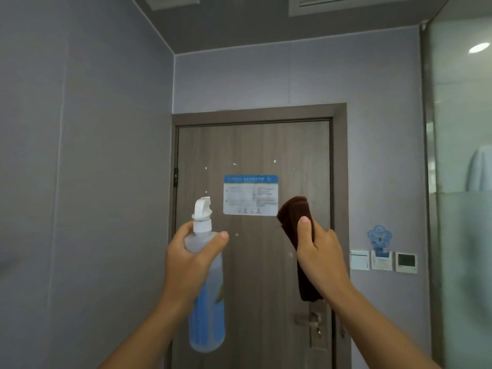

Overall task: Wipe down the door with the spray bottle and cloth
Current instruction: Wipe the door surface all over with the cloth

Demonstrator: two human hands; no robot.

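A grey-brown wooden door (253,147) stands shut straight ahead, with small white specks on its upper half. My left hand (186,265) grips a spray bottle (206,302) round its neck; the bottle is clear with a blue label and a white nozzle pointing at the door. My right hand (318,255) holds a folded dark brown cloth (295,217) upright, thumb pressed on its front. Both hands are raised in front of the door, a little apart from it.
A blue-and-white notice (250,195) is stuck at the door's middle. A metal lever handle (310,322) sits low on the right. Wall switches (383,260) and a blue sticker are right of the frame. A frosted glass partition (466,182) lines the right; a grey wall lines the left.
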